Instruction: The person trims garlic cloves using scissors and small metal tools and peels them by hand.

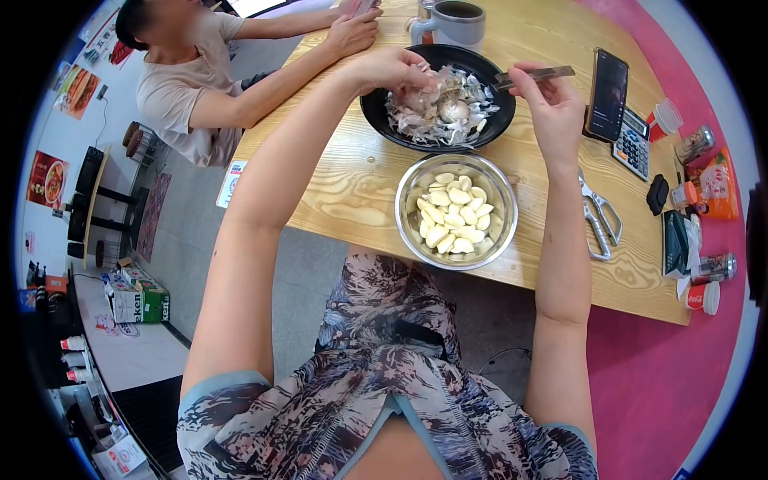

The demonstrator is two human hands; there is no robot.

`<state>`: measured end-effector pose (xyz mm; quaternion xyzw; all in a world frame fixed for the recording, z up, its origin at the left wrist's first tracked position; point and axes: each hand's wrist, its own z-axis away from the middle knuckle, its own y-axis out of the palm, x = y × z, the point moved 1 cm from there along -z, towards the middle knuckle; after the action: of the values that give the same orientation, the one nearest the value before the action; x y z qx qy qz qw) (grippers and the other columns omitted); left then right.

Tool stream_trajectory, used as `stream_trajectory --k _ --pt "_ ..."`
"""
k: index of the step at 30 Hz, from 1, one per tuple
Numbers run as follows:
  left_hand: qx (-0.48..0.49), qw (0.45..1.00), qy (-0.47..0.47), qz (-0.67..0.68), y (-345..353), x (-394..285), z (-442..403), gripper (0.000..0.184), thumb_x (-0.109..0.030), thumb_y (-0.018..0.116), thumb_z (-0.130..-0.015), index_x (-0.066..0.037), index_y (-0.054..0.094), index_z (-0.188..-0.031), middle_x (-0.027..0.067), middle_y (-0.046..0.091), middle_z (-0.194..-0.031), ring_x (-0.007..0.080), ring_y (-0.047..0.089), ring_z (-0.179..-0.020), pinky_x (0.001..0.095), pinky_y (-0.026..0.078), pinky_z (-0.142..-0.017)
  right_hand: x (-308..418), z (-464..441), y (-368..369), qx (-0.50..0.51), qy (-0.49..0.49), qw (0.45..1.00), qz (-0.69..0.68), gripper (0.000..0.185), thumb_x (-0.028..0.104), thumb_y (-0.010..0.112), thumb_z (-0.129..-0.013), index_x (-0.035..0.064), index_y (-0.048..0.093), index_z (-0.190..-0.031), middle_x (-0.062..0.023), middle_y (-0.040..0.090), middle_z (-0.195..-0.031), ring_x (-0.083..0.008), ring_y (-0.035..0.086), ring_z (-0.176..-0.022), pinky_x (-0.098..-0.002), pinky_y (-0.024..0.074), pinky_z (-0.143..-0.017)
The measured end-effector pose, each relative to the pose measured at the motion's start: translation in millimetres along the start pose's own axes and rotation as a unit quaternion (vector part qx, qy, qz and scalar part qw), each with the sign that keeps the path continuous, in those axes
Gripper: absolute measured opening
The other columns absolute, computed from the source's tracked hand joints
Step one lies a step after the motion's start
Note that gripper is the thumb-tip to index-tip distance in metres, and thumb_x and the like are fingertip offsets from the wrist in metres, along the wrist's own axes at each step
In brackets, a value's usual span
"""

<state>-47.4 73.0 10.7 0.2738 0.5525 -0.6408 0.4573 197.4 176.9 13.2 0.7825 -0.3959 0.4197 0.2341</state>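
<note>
A black bowl (376,120) holds loose, papery garlic skins (472,88) and a garlic bulb (454,110). Over its left side, my left hand (396,70) has its fingers closed on pinkish-white garlic skin (422,94); the fingertips are partly hidden in it. At the bowl's right rim my right hand (552,104) grips a small knife (552,73) between thumb and fingers, its tip pointing left over the bowl. Nearer to me, a steel bowl (502,228) contains several peeled garlic cloves (454,212).
Right of my right hand are a propped phone (608,94), a calculator (632,148) and scissors (600,216). Paper cups (664,120) and jars line the table's right side. A grey mug (458,28) stands behind the black bowl. Another person (188,88) sits at the left, arms on the table.
</note>
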Motion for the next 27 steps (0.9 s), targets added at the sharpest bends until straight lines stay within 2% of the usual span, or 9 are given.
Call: stream_trajectory --k 2,11,13,17,20,23,25,26,27 --pt "-0.003 0.999 -0.034 0.011 -1.4 2.5 -0.4 0.023 -0.024 0.073 -0.083 -0.008 0.066 -0.099 -0.0046 0.063 -0.079 0.004 0.058 -0.072 0.0206 0.048 -0.06 -0.4 -0.2 0.2 0.002 0.0 1.0 -0.001 0.014 0.009 0.072 -0.084 0.0002 0.068 -0.095 -0.0041 0.069 -0.084 -0.0099 0.064 -0.073 -0.0213 0.0509 -0.068" --pt "-0.001 0.998 0.014 0.057 0.1 8.2 3.9 0.02 -0.019 0.064 -0.09 -0.011 0.065 -0.108 -0.0033 0.064 -0.085 0.0034 0.058 -0.07 0.019 0.05 -0.059 -3.5 -0.6 0.8 0.0 0.005 1.0 0.005 0.014 0.008 0.071 -0.084 0.0002 0.068 -0.095 -0.0043 0.069 -0.084 -0.0101 0.064 -0.073 -0.0212 0.051 -0.068" --pt "0.003 0.997 0.004 0.078 0.0 6.6 6.6 0.025 -0.01 0.058 -0.087 -0.005 0.063 -0.11 0.0016 0.064 -0.085 0.0092 0.059 -0.067 0.0249 0.054 -0.06 -5.1 -0.9 0.5 -0.002 0.002 1.0 0.003 0.013 0.008 0.072 -0.084 0.0002 0.068 -0.095 -0.0043 0.069 -0.084 -0.0102 0.064 -0.072 -0.0213 0.051 -0.068" --pt "0.041 0.992 0.004 0.117 -3.7 18.7 -3.7 0.026 -0.01 0.059 -0.087 -0.005 0.063 -0.112 0.0005 0.064 -0.084 0.0089 0.059 -0.066 0.0238 0.052 -0.058 -6.2 -1.0 0.2 -0.003 0.004 1.0 0.007 0.014 0.008 0.072 -0.084 0.0002 0.068 -0.095 -0.0044 0.07 -0.084 -0.0103 0.064 -0.072 -0.0215 0.0511 -0.067" --pt "0.002 0.993 0.017 0.115 -2.2 18.9 -2.6 0.024 -0.011 0.06 -0.087 -0.004 0.064 -0.11 -0.0004 0.063 -0.082 0.0085 0.06 -0.066 0.0229 0.05 -0.058 -5.0 -0.6 0.4 0.0 0.001 1.0 0.009 0.014 0.009 0.072 -0.084 0.0001 0.068 -0.095 -0.0045 0.07 -0.084 -0.0102 0.064 -0.072 -0.0214 0.051 -0.067" --pt "-0.064 0.997 0.042 -0.018 -1.7 17.7 -2.2 0.02 -0.018 0.061 -0.09 -0.005 0.066 -0.104 -0.0024 0.066 -0.084 0.0051 0.058 -0.067 0.0213 0.048 -0.062 -5.2 -0.6 0.0 0.004 -0.002 1.0 0.011 0.014 0.009 0.071 -0.085 -0.0001 0.068 -0.095 -0.0046 0.07 -0.084 -0.0103 0.065 -0.072 -0.0213 0.0511 -0.067" --pt "-0.14 0.942 0.157 -0.262 4.0 13.3 -5.4 0.015 -0.016 0.064 -0.082 -0.009 0.071 -0.093 0.0069 0.069 -0.082 0.0197 0.065 -0.071 0.0319 0.053 -0.067 -5.8 -0.5 0.2 0.006 0.0 1.0 0.008 0.014 0.009 0.071 -0.085 -0.0004 0.068 -0.095 -0.0047 0.07 -0.084 -0.0105 0.065 -0.073 -0.0214 0.0512 -0.068" --pt "-0.158 0.912 0.14 -0.353 10.5 12.1 -5.2 0.016 -0.018 0.066 -0.078 -0.012 0.072 -0.09 0.0103 0.07 -0.085 0.0268 0.066 -0.076 0.0363 0.053 -0.072 -5.7 -0.6 0.6 0.006 -0.001 1.0 0.007 0.014 0.009 0.071 -0.085 -0.0004 0.068 -0.095 -0.0047 0.07 -0.084 -0.0105 0.065 -0.073 -0.0214 0.0512 -0.068" --pt "-0.159 0.912 0.14 -0.353 13.6 13.3 -6.5 0.016 -0.018 0.066 -0.078 -0.012 0.072 -0.09 0.0103 0.07 -0.085 0.0268 0.066 -0.076 0.0363 0.053 -0.072 -5.4 -0.6 0.8 0.006 0.001 1.0 0.009 0.014 0.009 0.071 -0.085 -0.0005 0.068 -0.095 -0.0047 0.07 -0.084 -0.0106 0.065 -0.073 -0.0214 0.0512 -0.068"
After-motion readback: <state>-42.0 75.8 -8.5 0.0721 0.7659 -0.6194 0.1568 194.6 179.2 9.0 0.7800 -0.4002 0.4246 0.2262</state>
